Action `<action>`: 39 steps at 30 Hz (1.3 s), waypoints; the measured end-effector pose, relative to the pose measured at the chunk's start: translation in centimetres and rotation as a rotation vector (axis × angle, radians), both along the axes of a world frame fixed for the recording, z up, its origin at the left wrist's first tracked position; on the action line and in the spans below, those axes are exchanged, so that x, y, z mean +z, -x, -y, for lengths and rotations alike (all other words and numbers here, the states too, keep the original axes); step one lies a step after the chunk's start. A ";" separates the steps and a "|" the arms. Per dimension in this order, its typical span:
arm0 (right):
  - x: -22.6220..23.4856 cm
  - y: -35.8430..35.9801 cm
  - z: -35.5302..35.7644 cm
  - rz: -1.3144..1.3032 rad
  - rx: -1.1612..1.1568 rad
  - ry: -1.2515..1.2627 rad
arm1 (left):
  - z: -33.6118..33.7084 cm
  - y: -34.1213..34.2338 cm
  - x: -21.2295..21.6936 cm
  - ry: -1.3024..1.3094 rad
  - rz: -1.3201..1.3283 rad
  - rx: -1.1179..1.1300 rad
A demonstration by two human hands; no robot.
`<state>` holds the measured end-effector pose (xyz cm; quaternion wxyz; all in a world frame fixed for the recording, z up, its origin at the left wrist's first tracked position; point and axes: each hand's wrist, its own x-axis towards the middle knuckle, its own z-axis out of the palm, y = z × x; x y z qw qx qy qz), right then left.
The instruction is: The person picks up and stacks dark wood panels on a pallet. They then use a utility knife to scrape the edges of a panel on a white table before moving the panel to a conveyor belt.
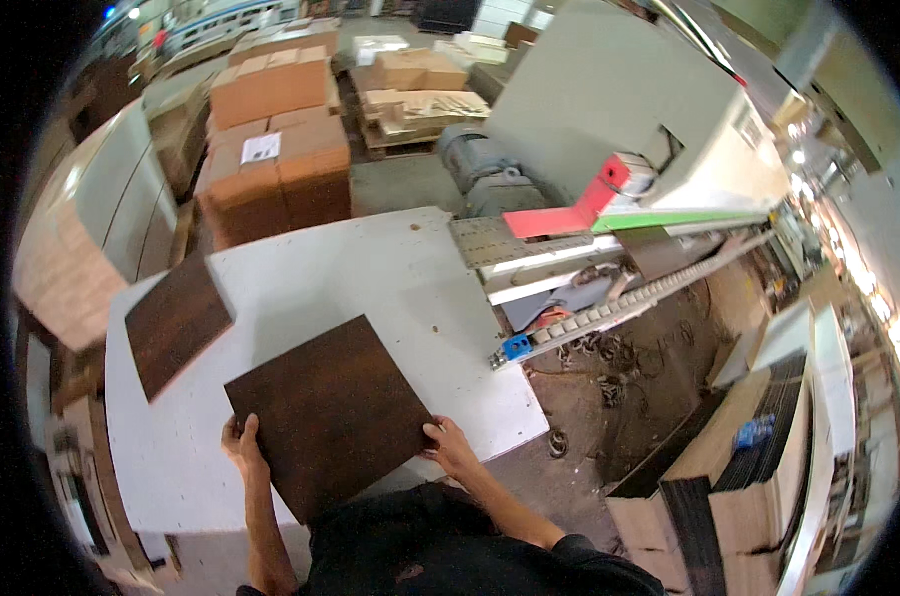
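Note:
A square dark brown wood panel [331, 412] is held in front of me, over the near part of a white table [361, 268]. My left hand [243, 444] grips its left edge, thumb on top and fingers underneath. On the right edge, my right hand [450, 444] closes the same way near the corner. The fingers under the panel are mostly hidden. Another dark brown panel [179, 323] lies at the left side of the table, apart from both hands.
Right of the table stands a machine [619, 199] with a red bracket, a green strip and a chain conveyor [639, 303]. Stacked boards [738, 477] stand at the lower right, a blue item on them. Cardboard boxes [281, 174] and a pale board stack [102, 214] stand beyond the table.

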<state>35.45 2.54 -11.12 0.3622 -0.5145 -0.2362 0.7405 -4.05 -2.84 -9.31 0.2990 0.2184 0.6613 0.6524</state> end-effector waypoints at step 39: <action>-3.2 -13.8 -5.5 1.445 -0.305 -0.790 | -37.4 -46.2 5.5 0.102 0.768 -0.903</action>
